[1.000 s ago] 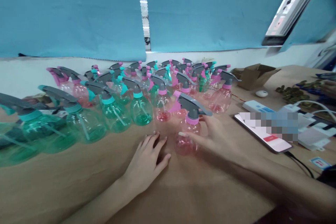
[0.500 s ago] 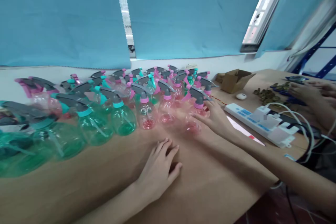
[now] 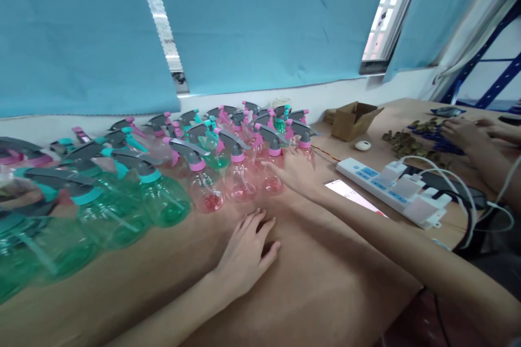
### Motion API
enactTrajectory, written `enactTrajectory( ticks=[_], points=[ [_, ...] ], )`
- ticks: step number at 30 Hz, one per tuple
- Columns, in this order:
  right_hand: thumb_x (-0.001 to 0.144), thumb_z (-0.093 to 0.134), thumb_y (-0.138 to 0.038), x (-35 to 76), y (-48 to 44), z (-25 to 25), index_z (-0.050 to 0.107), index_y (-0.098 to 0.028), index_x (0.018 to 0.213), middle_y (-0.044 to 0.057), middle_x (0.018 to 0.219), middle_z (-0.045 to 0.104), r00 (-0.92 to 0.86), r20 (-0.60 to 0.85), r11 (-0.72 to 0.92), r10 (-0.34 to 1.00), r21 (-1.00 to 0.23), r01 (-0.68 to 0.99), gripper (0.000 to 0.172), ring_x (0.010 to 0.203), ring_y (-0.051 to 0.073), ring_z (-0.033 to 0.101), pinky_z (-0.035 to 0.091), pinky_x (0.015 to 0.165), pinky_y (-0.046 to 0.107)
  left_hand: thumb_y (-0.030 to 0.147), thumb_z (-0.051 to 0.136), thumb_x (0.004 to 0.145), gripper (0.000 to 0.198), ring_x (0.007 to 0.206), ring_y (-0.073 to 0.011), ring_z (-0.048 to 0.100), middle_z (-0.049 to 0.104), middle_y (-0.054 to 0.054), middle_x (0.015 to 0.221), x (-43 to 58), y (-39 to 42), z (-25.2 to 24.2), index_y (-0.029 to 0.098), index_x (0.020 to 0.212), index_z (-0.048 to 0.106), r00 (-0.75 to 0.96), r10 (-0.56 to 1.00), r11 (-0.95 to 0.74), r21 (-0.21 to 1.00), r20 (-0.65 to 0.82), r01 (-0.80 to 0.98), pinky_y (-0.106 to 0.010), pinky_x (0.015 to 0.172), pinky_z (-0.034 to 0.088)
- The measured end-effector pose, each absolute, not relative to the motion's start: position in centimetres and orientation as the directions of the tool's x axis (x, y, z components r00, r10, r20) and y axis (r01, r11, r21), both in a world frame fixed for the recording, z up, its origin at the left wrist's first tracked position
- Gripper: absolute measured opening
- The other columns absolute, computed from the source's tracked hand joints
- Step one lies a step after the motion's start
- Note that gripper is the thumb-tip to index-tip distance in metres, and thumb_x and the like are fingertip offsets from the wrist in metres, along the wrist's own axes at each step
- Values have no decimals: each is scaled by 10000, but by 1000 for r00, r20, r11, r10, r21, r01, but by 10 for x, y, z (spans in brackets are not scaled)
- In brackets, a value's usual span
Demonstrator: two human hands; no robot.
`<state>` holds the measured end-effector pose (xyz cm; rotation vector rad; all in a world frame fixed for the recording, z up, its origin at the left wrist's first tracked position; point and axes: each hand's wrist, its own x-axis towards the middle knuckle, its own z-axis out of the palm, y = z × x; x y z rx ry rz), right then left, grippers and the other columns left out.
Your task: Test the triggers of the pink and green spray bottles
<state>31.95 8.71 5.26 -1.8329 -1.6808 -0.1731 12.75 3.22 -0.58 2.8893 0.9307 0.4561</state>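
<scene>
Many small spray bottles with grey triggers stand in rows on the brown table (image 3: 325, 287): green ones (image 3: 163, 203) at the left, pink ones (image 3: 238, 179) in the middle. My right hand (image 3: 295, 173) reaches across to the front pink bottle (image 3: 272, 173) at the right end of the row. Its fingers are stretched out and rest against that bottle's side, not wrapped round it. My left hand (image 3: 248, 252) lies flat on the table in front of the pink bottles, fingers apart, holding nothing.
A white power strip (image 3: 366, 176) with plugs and cables and a phone (image 3: 350, 195) lie right of my right arm. Behind them are a cardboard box (image 3: 354, 119), a small white object (image 3: 362, 145) and brass-coloured parts (image 3: 402, 141). Another person's hands (image 3: 464, 133) work at the far right.
My right hand slid the pink bottle away from me into the row and loosened its hold. The left hand stayed flat. The view swung to the right.
</scene>
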Motion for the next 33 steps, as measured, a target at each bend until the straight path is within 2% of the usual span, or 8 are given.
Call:
enactTrajectory(
  ticks=[14,20,22,24,26,28,31,33],
  points=[
    [823,424,-571,316,92,54,538,-78,1110,222,1106,608,173,437,28,883,-416,909,582,1048,338,562,447,804,435,324,478,889,417,1215,-301,405,450,-144,1325,149,45,-9,143,1265,469,762,600,-799,154,243,581,-477,978,338],
    [801,492,-523,329,71,55,516,-113,1171,183,1137,615,157,449,65,879,-440,896,553,1048,322,573,438,834,446,323,478,887,418,1184,-303,437,463,-150,1306,154,47,-9,134,1259,465,759,601,-799,161,250,580,-473,963,357],
    [794,532,-475,339,58,59,538,-130,1162,140,1114,638,132,484,130,865,-470,873,505,1010,285,592,449,828,415,318,481,884,405,1188,-297,435,465,-143,1304,155,48,-8,144,1249,470,759,599,-800,166,254,576,-465,962,362],
    [806,539,-413,353,44,63,582,-166,1101,90,1058,666,138,506,199,852,-554,808,387,872,217,638,485,746,348,317,478,885,390,1195,-296,431,464,-134,1305,156,49,-7,158,1241,475,758,598,-801,173,258,573,-466,964,362],
    [810,543,-370,369,34,66,634,-187,973,57,946,692,164,492,210,855,-619,757,261,739,174,646,493,650,300,315,474,887,378,1200,-297,425,460,-132,1308,157,50,-7,164,1234,481,758,598,-802,182,262,570,-471,970,356],
    [797,557,-374,387,29,65,647,-192,893,44,859,698,231,524,176,820,-614,769,224,675,170,633,483,616,298,310,475,887,372,1204,-298,420,456,-133,1309,158,51,-7,163,1229,487,758,596,-803,192,265,565,-475,973,351],
    [786,556,-429,408,37,54,628,-174,896,75,903,680,296,531,110,794,-604,789,287,758,206,628,481,675,340,305,473,889,362,1204,-301,415,454,-134,1304,162,53,-8,162,1221,493,757,594,-804,209,272,557,-485,971,349],
    [733,605,-474,417,50,44,600,-142,977,125,1002,654,304,522,90,797,-601,794,412,853,246,618,474,734,383,300,475,888,352,1199,-302,417,455,-133,1298,165,54,-9,164,1212,499,756,592,-806,217,278,551,-489,968,350]
  ],
)
